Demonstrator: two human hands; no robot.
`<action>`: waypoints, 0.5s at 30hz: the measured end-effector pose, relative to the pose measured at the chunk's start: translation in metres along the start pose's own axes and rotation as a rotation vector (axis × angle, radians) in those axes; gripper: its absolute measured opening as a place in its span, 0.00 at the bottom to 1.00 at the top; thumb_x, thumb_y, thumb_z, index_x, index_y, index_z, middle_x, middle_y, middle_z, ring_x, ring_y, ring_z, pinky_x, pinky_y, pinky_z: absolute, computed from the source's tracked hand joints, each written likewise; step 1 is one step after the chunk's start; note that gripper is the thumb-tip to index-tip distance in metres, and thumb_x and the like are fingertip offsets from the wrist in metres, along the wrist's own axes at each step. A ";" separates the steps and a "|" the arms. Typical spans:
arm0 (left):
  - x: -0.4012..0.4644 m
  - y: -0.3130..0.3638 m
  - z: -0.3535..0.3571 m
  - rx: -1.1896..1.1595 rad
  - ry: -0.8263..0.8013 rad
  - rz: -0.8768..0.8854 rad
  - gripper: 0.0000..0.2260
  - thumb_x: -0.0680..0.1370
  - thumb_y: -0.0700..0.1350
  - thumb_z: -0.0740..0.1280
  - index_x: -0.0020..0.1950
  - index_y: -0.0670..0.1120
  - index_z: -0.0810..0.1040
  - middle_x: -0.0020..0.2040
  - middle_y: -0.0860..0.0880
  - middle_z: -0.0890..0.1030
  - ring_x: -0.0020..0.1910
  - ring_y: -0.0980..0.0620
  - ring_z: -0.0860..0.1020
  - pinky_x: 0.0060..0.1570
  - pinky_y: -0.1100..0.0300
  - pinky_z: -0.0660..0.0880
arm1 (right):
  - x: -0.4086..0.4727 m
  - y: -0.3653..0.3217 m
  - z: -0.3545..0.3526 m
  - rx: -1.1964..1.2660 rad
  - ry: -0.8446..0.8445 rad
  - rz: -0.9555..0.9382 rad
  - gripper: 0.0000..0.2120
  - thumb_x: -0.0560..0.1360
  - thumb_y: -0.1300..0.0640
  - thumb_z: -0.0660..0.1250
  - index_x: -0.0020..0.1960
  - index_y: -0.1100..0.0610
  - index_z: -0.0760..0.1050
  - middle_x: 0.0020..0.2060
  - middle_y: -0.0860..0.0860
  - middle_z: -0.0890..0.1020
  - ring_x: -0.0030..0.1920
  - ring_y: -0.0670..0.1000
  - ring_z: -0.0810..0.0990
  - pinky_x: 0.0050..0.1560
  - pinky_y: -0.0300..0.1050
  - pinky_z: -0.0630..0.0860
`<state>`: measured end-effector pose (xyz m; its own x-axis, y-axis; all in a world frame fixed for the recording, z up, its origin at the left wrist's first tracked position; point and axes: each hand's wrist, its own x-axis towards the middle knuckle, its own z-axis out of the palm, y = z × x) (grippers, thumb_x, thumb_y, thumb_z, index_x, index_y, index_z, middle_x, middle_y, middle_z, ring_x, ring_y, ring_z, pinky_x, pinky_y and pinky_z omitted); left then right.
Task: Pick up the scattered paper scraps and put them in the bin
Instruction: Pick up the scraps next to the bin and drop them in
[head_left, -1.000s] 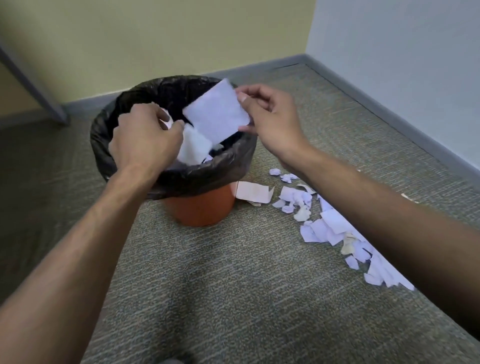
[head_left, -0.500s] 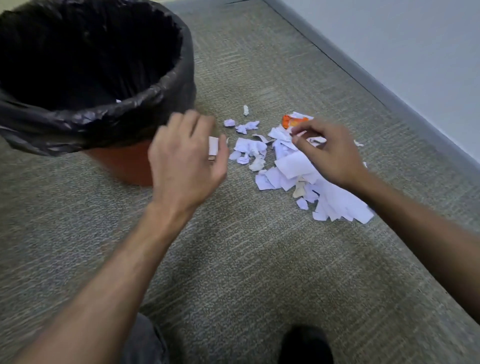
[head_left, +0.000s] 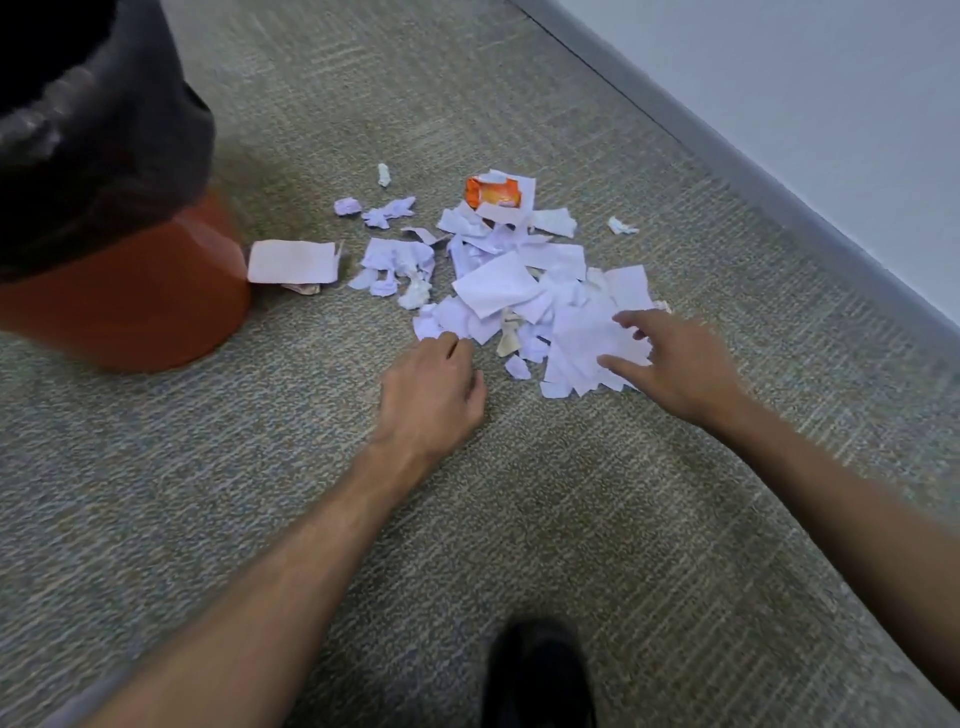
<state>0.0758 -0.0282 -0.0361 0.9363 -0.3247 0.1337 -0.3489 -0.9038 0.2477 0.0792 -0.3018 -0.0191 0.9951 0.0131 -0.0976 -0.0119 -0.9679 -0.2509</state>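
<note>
Two hands (head_left: 431, 389) (head_left: 675, 364), one bin (head_left: 130, 306), one scrap pile (head_left: 519, 291).

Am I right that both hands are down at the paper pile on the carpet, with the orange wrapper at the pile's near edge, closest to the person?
Not quite. In the head view the orange wrapper lies at the far edge of the paper pile, away from the person. The rest holds: the left hand and right hand are both down at the pile on the carpet.

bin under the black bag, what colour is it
Orange-red: the bin shows its bare wall below the black bag in the head view.
</note>
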 end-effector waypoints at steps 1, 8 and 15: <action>0.003 0.004 0.007 -0.008 -0.029 0.000 0.13 0.79 0.50 0.62 0.57 0.43 0.77 0.50 0.47 0.79 0.46 0.46 0.78 0.36 0.56 0.68 | -0.001 0.003 0.003 -0.027 -0.012 0.006 0.29 0.74 0.38 0.69 0.70 0.51 0.71 0.65 0.50 0.78 0.58 0.55 0.80 0.55 0.51 0.75; 0.032 0.022 0.045 0.001 -0.203 0.058 0.27 0.81 0.51 0.61 0.78 0.51 0.57 0.76 0.44 0.61 0.64 0.43 0.73 0.46 0.49 0.76 | 0.002 0.000 0.038 -0.175 -0.032 -0.141 0.40 0.70 0.31 0.66 0.76 0.50 0.64 0.75 0.49 0.66 0.74 0.52 0.67 0.62 0.53 0.74; 0.055 0.023 0.060 0.036 -0.307 0.089 0.21 0.81 0.45 0.61 0.74 0.55 0.64 0.78 0.43 0.54 0.67 0.42 0.68 0.49 0.48 0.76 | 0.012 -0.013 0.055 -0.260 -0.054 -0.081 0.38 0.75 0.36 0.64 0.78 0.50 0.55 0.76 0.53 0.64 0.73 0.54 0.67 0.58 0.53 0.75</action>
<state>0.1218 -0.0836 -0.0805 0.8722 -0.4674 -0.1441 -0.4338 -0.8754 0.2134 0.0860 -0.2755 -0.0703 0.9850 0.0996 -0.1407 0.0998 -0.9950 -0.0053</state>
